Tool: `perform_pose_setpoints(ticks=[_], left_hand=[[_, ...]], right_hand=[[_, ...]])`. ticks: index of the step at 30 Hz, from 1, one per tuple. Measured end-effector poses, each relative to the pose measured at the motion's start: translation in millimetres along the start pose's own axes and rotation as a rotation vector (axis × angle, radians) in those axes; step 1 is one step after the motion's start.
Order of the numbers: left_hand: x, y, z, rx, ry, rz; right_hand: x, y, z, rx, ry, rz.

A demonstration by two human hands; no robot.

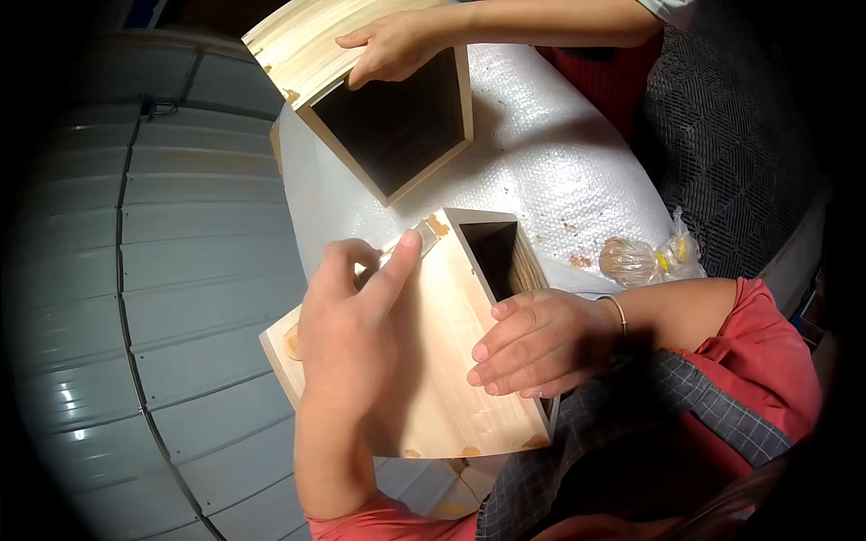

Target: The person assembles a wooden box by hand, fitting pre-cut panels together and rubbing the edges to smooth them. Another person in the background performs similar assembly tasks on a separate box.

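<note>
A pale wooden box (451,352) with an open, dark inside lies tilted in front of me, brown filler-like patches along its edges. My left hand (352,311) is closed around a small flat, light-coloured scraper-like piece (422,237), whose exact kind I cannot make out. Its end touches the panel beside a brown patch (438,225) at the far corner. My right hand (548,343) lies across the box's right edge, fingers stretched flat on the panel. Beyond it, another person's hand (397,43) rests on a second wooden box (320,45).
White bubble wrap (577,162) covers the work surface under the boxes. A knotted clear plastic bag (636,260) with brown contents lies to the right, near brown crumbs (580,261). Grey metal panels (198,298) extend at left; a dark patterned mat (722,162) is at far right.
</note>
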State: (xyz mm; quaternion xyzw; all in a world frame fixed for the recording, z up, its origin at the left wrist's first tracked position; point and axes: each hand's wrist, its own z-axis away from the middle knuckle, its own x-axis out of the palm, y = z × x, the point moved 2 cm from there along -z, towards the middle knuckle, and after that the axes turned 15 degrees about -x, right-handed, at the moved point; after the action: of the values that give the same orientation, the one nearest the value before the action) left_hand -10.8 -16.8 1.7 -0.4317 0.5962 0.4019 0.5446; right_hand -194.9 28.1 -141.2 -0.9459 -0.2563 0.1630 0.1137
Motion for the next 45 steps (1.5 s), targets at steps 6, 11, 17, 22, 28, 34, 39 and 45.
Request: perform_pose_setpoints(ticks=[6, 11, 17, 22, 28, 34, 39, 45], left_hand=[[-15, 21, -12, 0.109, 0.014, -0.090], [-24, 25, -16, 0.091, -0.033, -0.316], [-19, 32, -23, 0.139, -0.025, -0.163], [-26, 27, -5, 0.075, -0.023, -0.263], [1, 24, 32, -0.033, -0.022, 0.048], [3, 36, 33, 0.054, 0.070, 0.046], [-15, 30, 30, 0.056, -0.003, -0.144], [-5, 0, 47, -0.191, 0.065, -0.057]], right_hand=[[-2, -9, 2, 0.020, 0.003, 0.035], [-1, -5, 5, 0.003, 0.009, 0.036], [-3, -6, 4, -0.054, 0.047, 0.039], [1, -2, 2, -0.086, 0.034, -0.005], [-6, -7, -1, -0.024, 0.004, 0.019], [-4, -14, -1, 0.079, -0.042, 0.077], [-6, -14, -5, 0.059, 0.039, 0.046], [1, -9, 0, 0.055, -0.002, 0.084]])
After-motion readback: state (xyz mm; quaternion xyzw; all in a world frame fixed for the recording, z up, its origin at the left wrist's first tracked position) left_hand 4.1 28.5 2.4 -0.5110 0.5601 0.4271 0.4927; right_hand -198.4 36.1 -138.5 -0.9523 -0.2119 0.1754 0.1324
